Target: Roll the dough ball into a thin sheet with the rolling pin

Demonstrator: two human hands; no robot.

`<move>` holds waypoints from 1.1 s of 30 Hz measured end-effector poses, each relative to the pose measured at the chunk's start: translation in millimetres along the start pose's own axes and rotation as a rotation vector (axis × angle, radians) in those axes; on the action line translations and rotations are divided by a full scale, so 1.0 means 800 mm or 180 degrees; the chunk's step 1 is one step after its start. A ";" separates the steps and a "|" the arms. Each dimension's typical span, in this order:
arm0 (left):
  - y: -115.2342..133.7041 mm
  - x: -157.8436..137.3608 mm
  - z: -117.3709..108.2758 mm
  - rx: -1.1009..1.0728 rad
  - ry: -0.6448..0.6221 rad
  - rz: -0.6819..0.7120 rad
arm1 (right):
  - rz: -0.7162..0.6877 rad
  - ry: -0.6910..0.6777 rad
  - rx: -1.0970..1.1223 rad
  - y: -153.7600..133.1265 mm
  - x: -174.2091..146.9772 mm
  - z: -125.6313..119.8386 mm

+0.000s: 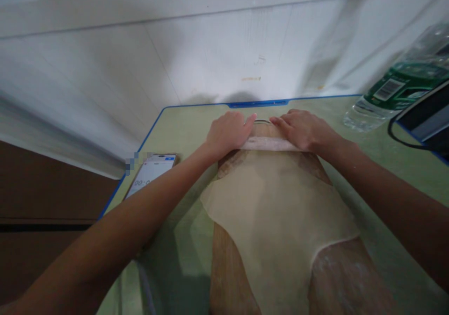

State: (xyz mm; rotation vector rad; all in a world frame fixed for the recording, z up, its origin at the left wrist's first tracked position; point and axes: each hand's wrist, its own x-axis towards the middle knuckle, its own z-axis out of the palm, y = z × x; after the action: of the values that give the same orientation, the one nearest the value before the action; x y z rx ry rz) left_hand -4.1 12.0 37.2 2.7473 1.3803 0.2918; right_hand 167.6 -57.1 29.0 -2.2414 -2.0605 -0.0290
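Note:
A thin, pale sheet of dough (pixel 280 203) lies over a wooden board (pixel 228 263) and hangs past both its sides. At the dough's far edge a floured rolling pin (pixel 268 143) lies crosswise. My left hand (pixel 229 130) is closed over the pin's left end, thumb pointing inward. Over the right end my right hand (pixel 303 128) is closed the same way. Both hands' lower fingers are partly hidden behind the pin and the palms.
The board rests on a green table (pixel 189 128) with a blue rim, against a white wall (pixel 224 53). A phone (pixel 154 172) with a timer lies left, partly behind my forearm. At right are a water bottle (pixel 389 90) and a dark device (pixel 428 118) with a cable.

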 end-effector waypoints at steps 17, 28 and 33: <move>-0.007 0.063 0.015 0.0187 0.0087 -0.0212 | 0.0608 0.0632 0.0021 0.012 0.039 0.001; -0.012 0.070 0.018 0.0092 0.0016 -0.0049 | 0.0965 0.0731 0.0123 0.009 0.038 -0.004; -0.009 0.048 0.013 0.0085 -0.0088 -0.0138 | 0.0535 0.0628 -0.0176 0.006 0.024 -0.001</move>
State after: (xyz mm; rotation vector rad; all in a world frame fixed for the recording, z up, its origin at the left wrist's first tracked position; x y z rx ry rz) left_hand 14.9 47.2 31.3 2.7274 1.4454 0.2338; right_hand 174.2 -38.6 31.1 -2.3298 -1.7890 -0.2856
